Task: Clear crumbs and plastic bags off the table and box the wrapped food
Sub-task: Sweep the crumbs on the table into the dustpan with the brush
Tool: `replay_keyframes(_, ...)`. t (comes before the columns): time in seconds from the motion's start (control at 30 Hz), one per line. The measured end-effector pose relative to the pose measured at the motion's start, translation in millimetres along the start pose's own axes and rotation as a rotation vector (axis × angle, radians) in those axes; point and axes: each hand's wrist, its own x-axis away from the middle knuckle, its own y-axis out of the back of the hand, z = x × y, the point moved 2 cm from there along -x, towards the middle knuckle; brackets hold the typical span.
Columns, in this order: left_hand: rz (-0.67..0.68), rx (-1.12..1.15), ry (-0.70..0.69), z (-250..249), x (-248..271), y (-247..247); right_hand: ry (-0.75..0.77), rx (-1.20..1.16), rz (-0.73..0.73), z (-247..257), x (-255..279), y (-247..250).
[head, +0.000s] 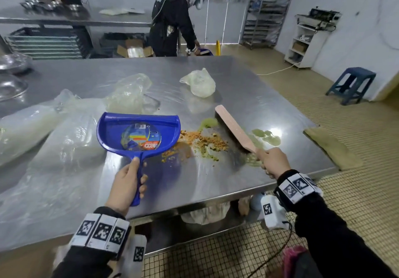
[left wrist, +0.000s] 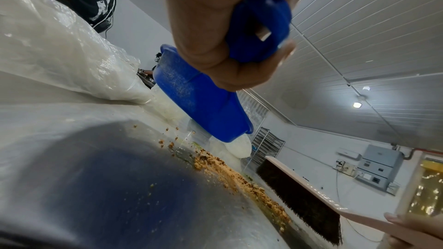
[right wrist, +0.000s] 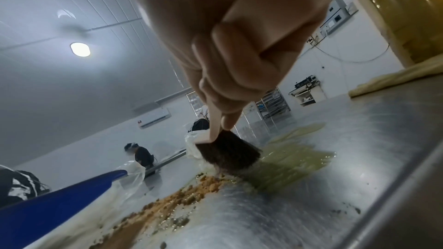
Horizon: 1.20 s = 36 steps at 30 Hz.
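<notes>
My left hand (head: 127, 182) grips the handle of a blue dustpan (head: 138, 133), tilted with its open edge by a pile of orange and green crumbs (head: 203, 142) on the steel table (head: 248, 96). From the left wrist the dustpan (left wrist: 203, 105) hangs just above the crumbs (left wrist: 239, 175). My right hand (head: 273, 162) holds a pink-backed hand brush (head: 234, 128) whose dark bristles (right wrist: 230, 152) rest on the table to the right of the crumbs (right wrist: 187, 194). Green smears (head: 266, 136) lie beside the brush. Clear plastic bags (head: 129, 93) and a crumpled bag (head: 199, 83) lie further back.
Large plastic sheets (head: 43, 139) cover the table's left side. A folded cloth (head: 332, 148) hangs over the right edge. Metal bowls (head: 10, 77) sit at far left. A person (head: 172, 23) stands beyond the table; a blue stool (head: 350, 83) is on the right floor.
</notes>
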Motion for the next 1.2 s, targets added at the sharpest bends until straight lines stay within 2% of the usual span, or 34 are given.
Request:
replay_keyframes(0.1,0.011,-0.011,-0.007,1,1,3,-0.036,0.025,-0.039,3,-2,-2)
replay_keyframes(0.2,0.012,-0.002,-0.005,2,1,6,-0.044,0.043,-0.008,10,0,-14)
replay_keyframes(0.33,0.019,-0.001,-0.002,3,1,9,0.002,0.029,0.063,19,9,-28)
replay_keyframes(0.53,-0.041,0.027,-0.016,3,-3,19,0.027,0.023,0.048,27,4,-30)
replay_keyframes(0.7,-0.083,0.039,0.001,9,-9,24,0.054,0.034,0.16,31,6,-35)
replay_keyframes(0.83,-0.099,0.042,0.001,9,-11,19,0.105,-0.009,0.154,43,-10,-36)
replay_keyframes(1.1,-0.263,0.088,0.004,1,-22,4,0.157,0.015,0.382,56,-39,-34)
replay_keyframes(1.2,-0.334,0.112,0.009,0,-26,-2,0.199,-0.026,0.401,79,-64,-27)
